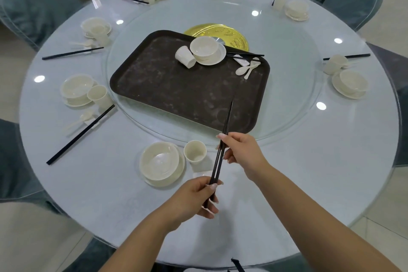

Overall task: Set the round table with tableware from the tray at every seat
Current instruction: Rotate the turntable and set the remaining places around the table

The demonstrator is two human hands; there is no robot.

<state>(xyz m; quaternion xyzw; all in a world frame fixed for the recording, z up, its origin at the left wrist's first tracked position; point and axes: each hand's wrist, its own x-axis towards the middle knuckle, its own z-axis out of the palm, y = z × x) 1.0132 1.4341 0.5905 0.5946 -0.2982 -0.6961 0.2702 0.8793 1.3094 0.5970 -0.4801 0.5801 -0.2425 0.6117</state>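
The left hand (pixel 198 196) hides the chopsticks' (pixel 224 139) lower ends and part of a white rest (pixel 202 174), while the frame's edge crops the chairs (pixel 33 0).

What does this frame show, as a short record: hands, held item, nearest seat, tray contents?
left hand: left hand pinches the near end of the chopsticks
right hand: right hand holds the same pair further up
held item: black chopsticks, tips over the tray
nearest seat: bowl on plate, cup, white rest
tray: dark tray holds a bowl set, tipped cup, spoons, more chopsticks
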